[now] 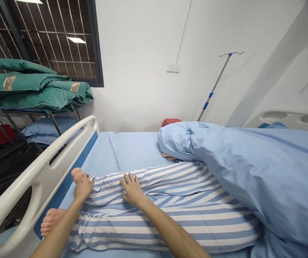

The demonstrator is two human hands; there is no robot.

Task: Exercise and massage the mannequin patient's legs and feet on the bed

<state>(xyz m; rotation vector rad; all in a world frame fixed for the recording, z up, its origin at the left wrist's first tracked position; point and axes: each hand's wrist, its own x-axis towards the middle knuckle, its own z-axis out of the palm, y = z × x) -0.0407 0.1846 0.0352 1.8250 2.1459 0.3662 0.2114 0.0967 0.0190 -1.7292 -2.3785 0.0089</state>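
While the left hand (84, 186) rests at the ankle of the far bare, pinkish foot (77, 175), its fingers curl over the top; whether they are clenched, I cannot tell. The right hand (132, 190), gripping nothing, lies palm down with fingers spread on the blue-and-white striped cloth trousers (175, 200), over the far leg. These trousers cover 2 outstretched legs on the smooth light-blue bedsheet (134, 147), between the white plastic footboard (46, 179) with its blue lower panel and the bulky light-blue cloth quilt (237, 168) heaped over the upper body. The near bare, pinkish foot (51, 219) lies just beside the footboard, partly hidden by the left forearm (59, 229). Some fingertips (169, 156) show from under the quilt. Beyond the bed, a slim metal hooked pole (221, 74) with blue collars stands near the wall.
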